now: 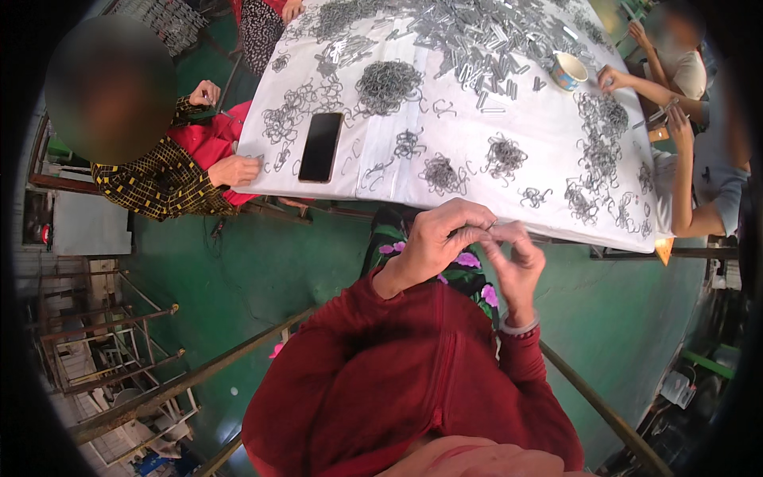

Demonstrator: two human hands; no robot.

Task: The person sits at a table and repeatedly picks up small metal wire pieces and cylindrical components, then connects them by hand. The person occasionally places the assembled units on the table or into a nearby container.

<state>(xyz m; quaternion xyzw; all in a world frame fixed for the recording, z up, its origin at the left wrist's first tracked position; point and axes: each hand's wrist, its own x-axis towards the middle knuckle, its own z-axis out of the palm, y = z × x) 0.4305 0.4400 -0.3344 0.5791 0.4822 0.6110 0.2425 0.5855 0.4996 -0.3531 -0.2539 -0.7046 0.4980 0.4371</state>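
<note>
My left hand (443,237) and my right hand (518,261) meet fingertip to fingertip just off the near edge of the white-covered table (381,171). Both are closed in a pinch. A tiny dark sliver shows between the fingertips, too small to name. Beyond my hands lie small heaps of bent grey wire hooks: one heap (442,173) is nearest my left hand, another (505,156) is farther off, and a small cluster (536,195) sits close to my right hand.
Grey metal strips (493,48) and a big hook heap (388,86) cover the far table. A black phone (321,148) lies left, a paper tub (569,71) right. Co-workers sit on both sides, with a hand (235,170) on the left edge and another (680,127) at right.
</note>
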